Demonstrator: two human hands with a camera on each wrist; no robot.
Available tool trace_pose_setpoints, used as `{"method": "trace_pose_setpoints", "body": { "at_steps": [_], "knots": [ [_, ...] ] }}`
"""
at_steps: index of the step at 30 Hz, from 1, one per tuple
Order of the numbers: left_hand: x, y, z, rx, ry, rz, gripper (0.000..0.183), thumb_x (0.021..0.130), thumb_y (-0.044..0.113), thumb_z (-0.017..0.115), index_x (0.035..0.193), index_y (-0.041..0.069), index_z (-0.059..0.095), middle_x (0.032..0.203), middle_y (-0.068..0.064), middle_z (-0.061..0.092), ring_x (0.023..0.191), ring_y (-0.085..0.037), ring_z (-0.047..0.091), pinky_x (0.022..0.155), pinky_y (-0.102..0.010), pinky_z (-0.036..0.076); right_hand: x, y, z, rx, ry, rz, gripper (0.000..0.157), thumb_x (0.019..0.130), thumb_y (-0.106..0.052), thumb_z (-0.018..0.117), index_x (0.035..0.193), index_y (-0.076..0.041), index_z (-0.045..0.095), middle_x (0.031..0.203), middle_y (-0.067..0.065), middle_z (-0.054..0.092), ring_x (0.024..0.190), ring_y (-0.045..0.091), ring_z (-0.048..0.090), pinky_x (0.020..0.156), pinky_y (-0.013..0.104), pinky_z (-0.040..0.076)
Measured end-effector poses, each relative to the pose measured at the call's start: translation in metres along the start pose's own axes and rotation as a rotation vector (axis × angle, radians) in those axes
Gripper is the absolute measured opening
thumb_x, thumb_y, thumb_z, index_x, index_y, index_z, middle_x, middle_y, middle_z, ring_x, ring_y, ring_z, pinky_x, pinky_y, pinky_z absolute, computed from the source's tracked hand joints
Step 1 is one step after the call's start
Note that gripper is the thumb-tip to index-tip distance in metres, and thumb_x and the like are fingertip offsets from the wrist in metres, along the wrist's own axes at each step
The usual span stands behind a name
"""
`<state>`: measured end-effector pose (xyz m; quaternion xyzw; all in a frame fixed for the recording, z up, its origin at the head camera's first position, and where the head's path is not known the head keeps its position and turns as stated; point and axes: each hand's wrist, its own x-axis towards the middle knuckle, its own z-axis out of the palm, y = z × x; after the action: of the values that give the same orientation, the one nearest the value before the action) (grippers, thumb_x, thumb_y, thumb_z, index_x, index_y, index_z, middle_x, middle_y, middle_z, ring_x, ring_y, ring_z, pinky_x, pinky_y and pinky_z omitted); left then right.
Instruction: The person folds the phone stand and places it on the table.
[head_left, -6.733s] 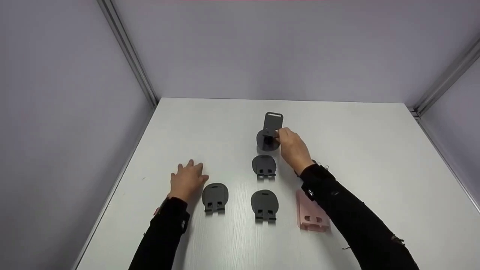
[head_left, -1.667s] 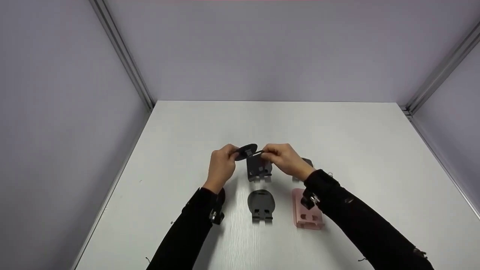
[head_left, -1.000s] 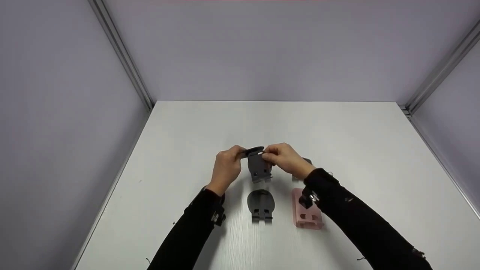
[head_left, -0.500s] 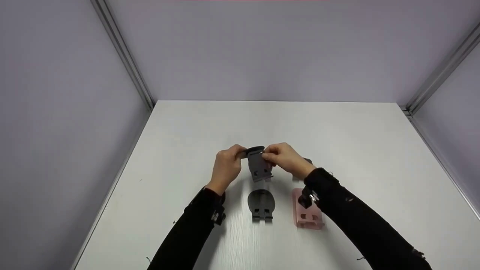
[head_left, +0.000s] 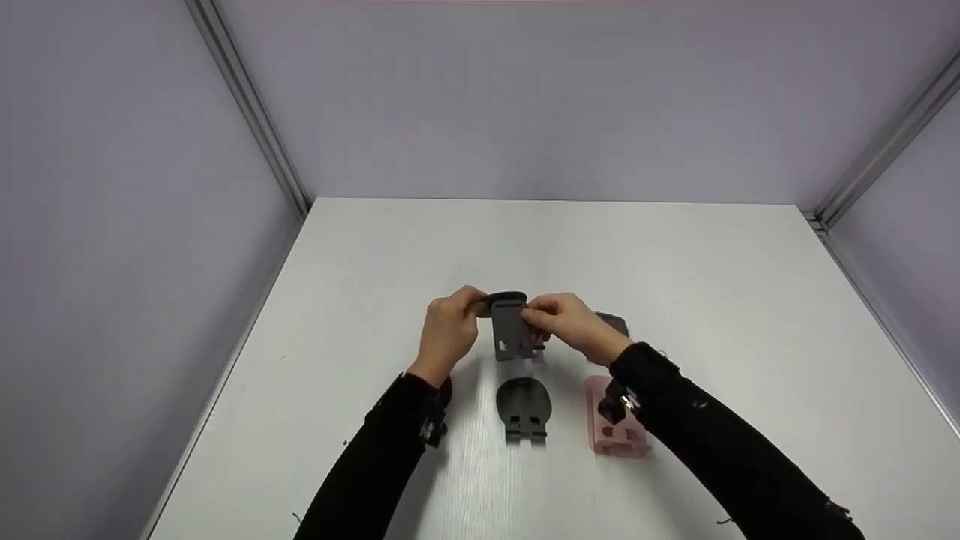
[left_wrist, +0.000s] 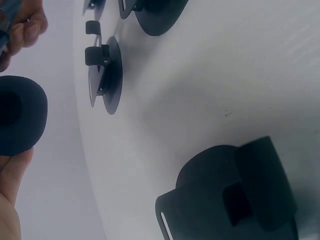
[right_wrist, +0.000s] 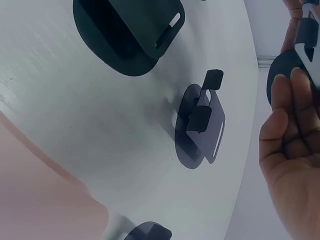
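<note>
Both hands hold a dark grey folding phone stand (head_left: 510,330) raised over the table in the head view. My left hand (head_left: 450,326) pinches its rounded base (left_wrist: 25,112) at the left edge, thumb visible in the left wrist view. On the opposite side, my right hand (head_left: 566,322) grips the slotted back plate near its top, its fingers (right_wrist: 282,95) curled at it. The plate hangs below the base with its two lip hooks low. Behind the held stand, another grey stand is mostly hidden in the head view.
A grey stand (head_left: 523,401) lies nearer the front on the white table (head_left: 360,262). A pink stand (head_left: 619,427) lies partly under the right sleeve, with a grey one (head_left: 613,322) behind the right wrist. Another stand (left_wrist: 200,215) sits below the left forearm. Walls enclose the table.
Earlier, the right hand held the stand farther back while the left rested on the table; now both hold it nearer. Over the last second, the base and plate have turned slightly.
</note>
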<state>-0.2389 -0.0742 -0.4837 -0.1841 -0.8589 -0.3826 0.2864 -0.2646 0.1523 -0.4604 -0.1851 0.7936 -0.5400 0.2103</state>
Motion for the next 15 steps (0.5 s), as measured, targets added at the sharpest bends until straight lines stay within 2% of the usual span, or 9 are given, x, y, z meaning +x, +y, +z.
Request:
{"method": "trace_pose_setpoints", "body": {
  "at_steps": [4, 10, 15],
  "knots": [
    [0.0011, -0.0016, -0.0018, -0.019, 0.02, -0.025, 0.005, 0.093, -0.001, 0.069, 0.092, 0.003, 0.072, 0.083, -0.009, 0.077, 0.073, -0.022, 0.075, 0.065, -0.039, 0.059, -0.0031, 0.0021, 0.0022, -0.017, -0.057, 0.002, 0.024, 0.1, -0.025, 0.067, 0.104, -0.002, 0.071, 0.09, 0.009, 0.072, 0.083, 0.02, 0.065, 0.076, 0.032, 0.052],
    [0.001, -0.0015, -0.0052, -0.037, 0.014, -0.065, 0.005, 0.093, -0.002, 0.069, 0.092, 0.003, 0.072, 0.083, -0.009, 0.077, 0.073, -0.023, 0.075, 0.066, -0.041, 0.059, -0.0052, 0.0068, 0.0041, -0.045, -0.105, -0.019, 0.024, 0.099, -0.024, 0.069, 0.096, 0.0, 0.069, 0.089, 0.01, 0.074, 0.085, 0.03, 0.065, 0.077, 0.038, 0.05],
    [0.0, -0.0025, -0.006, -0.063, -0.004, -0.075, 0.005, 0.095, 0.0, 0.068, 0.093, 0.003, 0.072, 0.085, -0.008, 0.077, 0.075, -0.02, 0.075, 0.069, -0.039, 0.06, -0.0071, 0.0092, 0.0038, -0.017, -0.126, -0.023, 0.023, 0.099, -0.023, 0.069, 0.093, 0.0, 0.066, 0.09, 0.008, 0.074, 0.083, 0.021, 0.066, 0.078, 0.039, 0.052]
  ]
}}
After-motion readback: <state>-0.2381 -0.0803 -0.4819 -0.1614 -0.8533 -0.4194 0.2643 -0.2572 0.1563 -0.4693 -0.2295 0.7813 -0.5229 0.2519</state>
